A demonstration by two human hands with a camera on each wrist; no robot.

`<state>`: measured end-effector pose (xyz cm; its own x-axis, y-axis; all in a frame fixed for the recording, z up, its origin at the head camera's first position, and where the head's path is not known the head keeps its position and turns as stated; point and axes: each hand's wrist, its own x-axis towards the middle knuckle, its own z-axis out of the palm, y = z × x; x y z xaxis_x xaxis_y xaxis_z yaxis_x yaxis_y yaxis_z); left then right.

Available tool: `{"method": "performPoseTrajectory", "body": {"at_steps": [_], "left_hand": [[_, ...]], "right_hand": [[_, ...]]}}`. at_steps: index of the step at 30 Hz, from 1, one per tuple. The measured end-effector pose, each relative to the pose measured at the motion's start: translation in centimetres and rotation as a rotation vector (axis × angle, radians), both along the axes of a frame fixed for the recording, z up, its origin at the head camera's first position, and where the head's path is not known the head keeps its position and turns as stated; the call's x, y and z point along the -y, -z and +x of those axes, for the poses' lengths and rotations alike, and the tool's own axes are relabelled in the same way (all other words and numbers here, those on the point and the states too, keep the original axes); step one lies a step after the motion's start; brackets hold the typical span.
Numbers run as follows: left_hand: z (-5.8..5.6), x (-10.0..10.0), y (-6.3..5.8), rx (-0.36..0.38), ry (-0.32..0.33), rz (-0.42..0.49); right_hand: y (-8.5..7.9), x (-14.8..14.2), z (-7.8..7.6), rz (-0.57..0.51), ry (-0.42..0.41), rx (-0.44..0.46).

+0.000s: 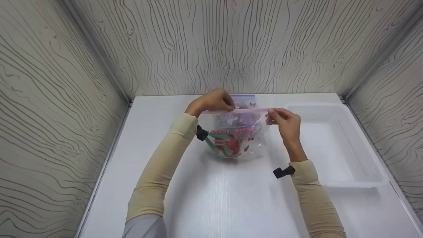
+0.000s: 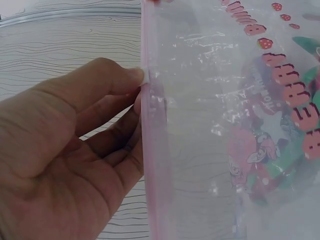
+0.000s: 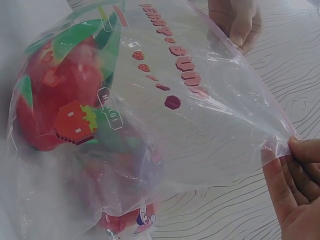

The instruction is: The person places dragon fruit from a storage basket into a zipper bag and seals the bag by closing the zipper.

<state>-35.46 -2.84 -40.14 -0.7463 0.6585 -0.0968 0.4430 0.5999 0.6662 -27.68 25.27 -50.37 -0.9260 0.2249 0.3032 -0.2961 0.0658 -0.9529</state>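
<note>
A clear zip bag [image 1: 257,145] with a pink top strip and red "BERRY BUNNY" lettering hangs upright between both hands. My left hand [image 1: 216,100] pinches a small white slider on the pink strip, plainly seen in the left wrist view. At the bag's top right corner, my right hand [image 1: 287,127] pinches the edge between thumb and fingers. Inside or behind the plastic show red and green things [image 3: 75,95], their kind blurred by the film. Behind it stands a second clear bag [image 1: 244,99] with a purple strip, mostly hidden.
A white plastic basket [image 1: 337,183] with low walls stands on the right of the white table [image 1: 138,165]. Wood-grain patterned panels [image 1: 211,46] enclose the table at the back and both sides. Black wrist cameras [image 1: 281,172] stick out from the sleeves.
</note>
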Motion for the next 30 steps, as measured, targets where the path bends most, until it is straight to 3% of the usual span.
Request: {"method": "performPoseTrajectory", "body": {"at_steps": [15, 22, 30], "left_hand": [[-0.1, 1.4, 0.1, 0.016, -0.009, -0.003], [0.0, 2.2, 0.1, 0.008, -0.016, -0.002], [0.0, 3.0, 0.1, 0.012, -0.035, 0.000]], "right_hand": [[0.2, -0.8, 0.2, 0.039, 0.015, 0.025], [0.3, -0.8, -0.1, -0.011, 0.009, -0.011], [0.3, -1.1, -0.1, -0.016, 0.025, 0.010]]}}
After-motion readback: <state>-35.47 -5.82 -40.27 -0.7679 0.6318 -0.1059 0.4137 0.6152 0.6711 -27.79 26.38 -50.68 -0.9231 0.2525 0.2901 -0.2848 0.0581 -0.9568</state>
